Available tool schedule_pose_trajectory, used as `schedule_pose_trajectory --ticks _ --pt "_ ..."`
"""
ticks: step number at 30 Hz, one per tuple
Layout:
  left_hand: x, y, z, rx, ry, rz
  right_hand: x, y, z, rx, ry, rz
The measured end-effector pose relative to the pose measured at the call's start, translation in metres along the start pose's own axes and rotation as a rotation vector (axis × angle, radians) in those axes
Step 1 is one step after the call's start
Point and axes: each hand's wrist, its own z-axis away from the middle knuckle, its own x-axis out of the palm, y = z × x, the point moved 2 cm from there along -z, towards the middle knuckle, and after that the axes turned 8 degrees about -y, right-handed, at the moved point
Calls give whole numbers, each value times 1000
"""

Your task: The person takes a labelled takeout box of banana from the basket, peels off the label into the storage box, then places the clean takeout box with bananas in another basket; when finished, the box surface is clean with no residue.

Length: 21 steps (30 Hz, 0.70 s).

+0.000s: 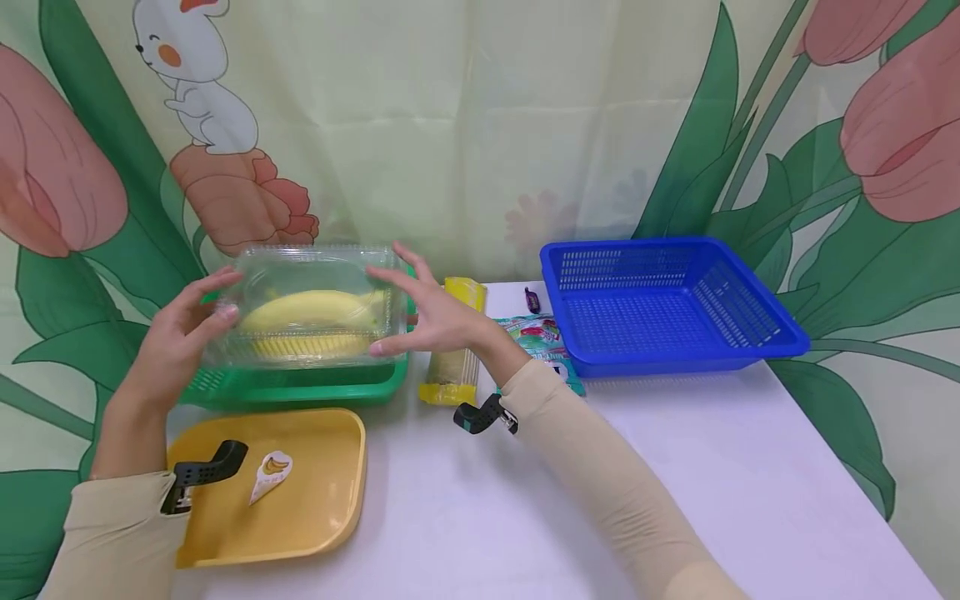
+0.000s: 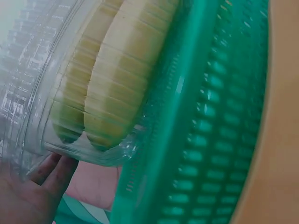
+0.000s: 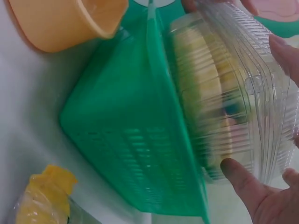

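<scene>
A clear plastic clamshell box [image 1: 318,267] holds bananas [image 1: 315,312] and is tilted over the green basket [image 1: 330,390]. My left hand [image 1: 167,346] grips the box's left end. At the opposite end my right hand [image 1: 442,318] holds it, thumb low at the front and fingers spread along the upper edge. Seen from the right wrist, the box's lid and ribbed base [image 3: 201,102] meet at a closed-looking rim, just above the basket's edge. The left wrist view has two bananas [image 2: 126,79] lying side by side behind the plastic.
In front of the basket lies a yellow tray [image 1: 315,492] bearing a banana-picture label [image 1: 272,473]. To the right are a yellow packet [image 1: 452,367], a teal bag [image 1: 534,333] and a small purple-wrapped piece [image 1: 532,300]. A blue basket [image 1: 667,364] stands at the right, near the printed curtain.
</scene>
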Motion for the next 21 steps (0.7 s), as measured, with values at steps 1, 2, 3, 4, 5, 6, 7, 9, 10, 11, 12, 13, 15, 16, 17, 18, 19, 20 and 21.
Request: schedule_pose_trajectory --ticks 1,2,3,4,5,6,7,9,10,11,12,13,15,16,17,18,19,20,21 --pt "0 -3 0 -24 -10 -40 2 1 -2 9 -6 3" --pt "-1 -6 0 -56 -21 -71 4 3 -4 17 -11 19" --pt "-2 -9 0 -82 -38 -79 6 4 -6 27 -15 42" --pt "-3 -11 0 -115 -53 -90 7 5 -8 39 -20 66" --pt "-4 -14 0 -142 -70 -102 9 6 -10 52 -26 91" --pt "-5 -17 0 -170 -89 -108 11 7 -11 65 -32 116" --pt "-6 -20 0 -193 -106 -109 12 8 -13 79 -38 137" --pt "-6 -25 0 -230 -138 -103 16 10 -15 107 -52 164" --pt "-6 -28 0 -247 -149 -112 18 11 -16 115 -60 163" --pt "-6 -30 0 -254 -160 -118 20 12 -17 120 -67 163" --pt "-6 -32 0 -267 -168 -123 22 12 -18 121 -71 162" --pt "-5 -34 -1 -278 -174 -131 23 13 -19 120 -76 162" --pt "-4 -35 -2 -299 -187 -158 26 14 -19 115 -82 161" --pt "-4 -36 -3 -306 -193 -176 26 14 -20 110 -79 163" --pt "-3 -36 -5 -310 -200 -190 26 15 -20 108 -78 167" --pt "-2 -37 -6 -317 -209 -203 27 15 -20 107 -76 165" --pt "-2 -38 -7 -320 -218 -215 27 16 -19 107 -73 161" --pt "-1 -38 -8 -323 -227 -229 28 17 -19 106 -71 155" --pt "-1 -39 -8 -329 -232 -238 29 18 -19 103 -71 155"
